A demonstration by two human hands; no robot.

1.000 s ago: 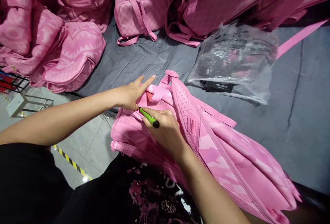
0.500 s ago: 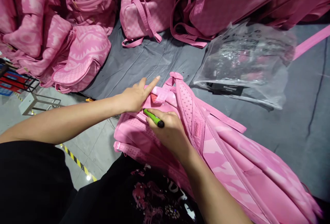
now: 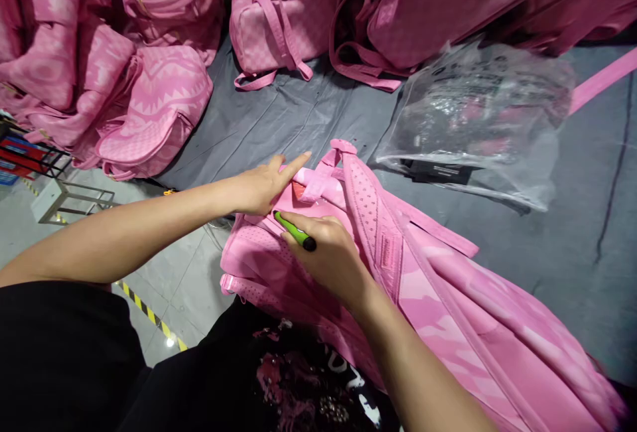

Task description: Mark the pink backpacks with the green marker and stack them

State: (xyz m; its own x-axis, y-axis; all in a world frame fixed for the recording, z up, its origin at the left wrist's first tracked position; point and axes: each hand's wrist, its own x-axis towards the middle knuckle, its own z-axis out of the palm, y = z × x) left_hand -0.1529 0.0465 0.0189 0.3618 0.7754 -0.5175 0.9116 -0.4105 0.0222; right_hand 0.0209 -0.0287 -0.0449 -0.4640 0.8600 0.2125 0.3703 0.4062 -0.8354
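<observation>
A pink camouflage backpack lies on its side across the front edge of the grey-covered table, its padded straps uppermost. My left hand rests on the bag's top end with fingers spread, pressing the fabric beside the carry handle. In my right hand is a slim green pen with black ends. Its tip points at the pink fabric just below my left hand; whether it touches is too small to tell. A small red patch shows under the handle.
Several pink bags are heaped at the left and along the back. A clear plastic bag with dark and pink contents lies on the grey cloth at right. A small stool stands on the floor at left.
The pen's tip has shifted very slightly left along the fabric, my right hand with it. My left hand stays spread on the backpack. The view has moved a little.
</observation>
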